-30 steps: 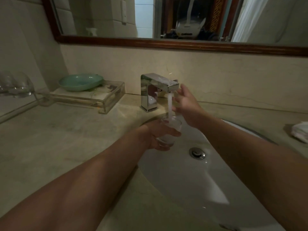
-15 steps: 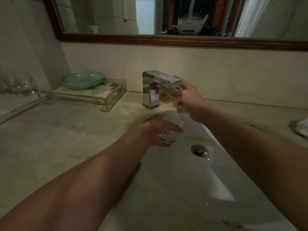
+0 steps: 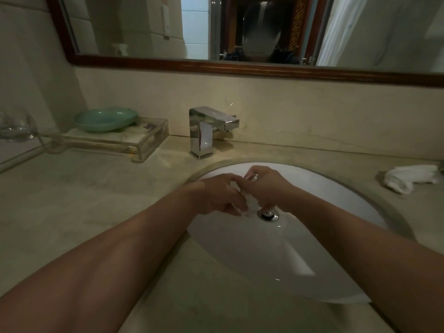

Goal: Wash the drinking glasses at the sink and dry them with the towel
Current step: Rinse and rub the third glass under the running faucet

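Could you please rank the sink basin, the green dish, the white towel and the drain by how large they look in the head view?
1. sink basin, by far the largest
2. green dish and white towel: they look about alike, so I leave them unranked
3. drain, the smallest

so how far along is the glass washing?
Done: nothing visibly finished; no water runs from the chrome faucet. In hand: left hand and right hand both grip one clear drinking glass over the white sink basin. Left: drying with the crumpled white towel lying untouched on the beige counter, plus the other clear glasses at far left.
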Action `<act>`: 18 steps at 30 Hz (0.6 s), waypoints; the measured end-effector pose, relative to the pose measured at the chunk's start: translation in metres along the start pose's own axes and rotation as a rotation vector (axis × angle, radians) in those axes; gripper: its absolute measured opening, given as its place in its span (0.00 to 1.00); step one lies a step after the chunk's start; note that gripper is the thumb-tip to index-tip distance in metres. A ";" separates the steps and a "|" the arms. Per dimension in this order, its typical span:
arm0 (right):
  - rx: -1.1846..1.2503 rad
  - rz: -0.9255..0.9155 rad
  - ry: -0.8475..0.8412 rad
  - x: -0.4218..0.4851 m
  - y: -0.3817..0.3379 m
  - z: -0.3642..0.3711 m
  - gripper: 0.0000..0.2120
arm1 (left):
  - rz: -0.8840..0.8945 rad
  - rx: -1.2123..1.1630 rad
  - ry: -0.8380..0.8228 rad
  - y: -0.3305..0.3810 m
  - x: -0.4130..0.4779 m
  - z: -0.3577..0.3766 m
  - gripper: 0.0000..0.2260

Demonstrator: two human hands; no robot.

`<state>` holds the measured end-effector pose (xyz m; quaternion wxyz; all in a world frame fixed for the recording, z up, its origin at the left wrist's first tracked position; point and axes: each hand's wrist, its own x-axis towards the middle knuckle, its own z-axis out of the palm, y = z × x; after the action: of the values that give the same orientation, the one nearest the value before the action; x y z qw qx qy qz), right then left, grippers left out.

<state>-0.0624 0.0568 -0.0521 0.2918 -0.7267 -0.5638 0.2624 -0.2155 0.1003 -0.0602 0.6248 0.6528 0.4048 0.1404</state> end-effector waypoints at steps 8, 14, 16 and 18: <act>-0.281 -0.029 0.109 -0.006 0.039 -0.021 0.08 | -0.128 0.095 0.107 0.000 0.003 0.000 0.20; -0.270 -0.074 0.123 -0.002 0.046 -0.020 0.08 | -0.096 0.201 0.131 -0.002 0.004 0.000 0.13; -0.131 -0.054 0.180 0.000 0.042 -0.019 0.06 | -0.069 0.249 0.121 -0.002 0.004 -0.002 0.14; -0.082 -0.094 0.183 0.001 0.041 -0.014 0.05 | -0.024 0.273 0.084 -0.004 0.004 0.000 0.20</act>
<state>-0.0252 0.0483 -0.0716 0.3239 -0.7316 -0.5787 0.1578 -0.2145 0.1026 -0.0652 0.5145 0.7203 0.4536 0.1035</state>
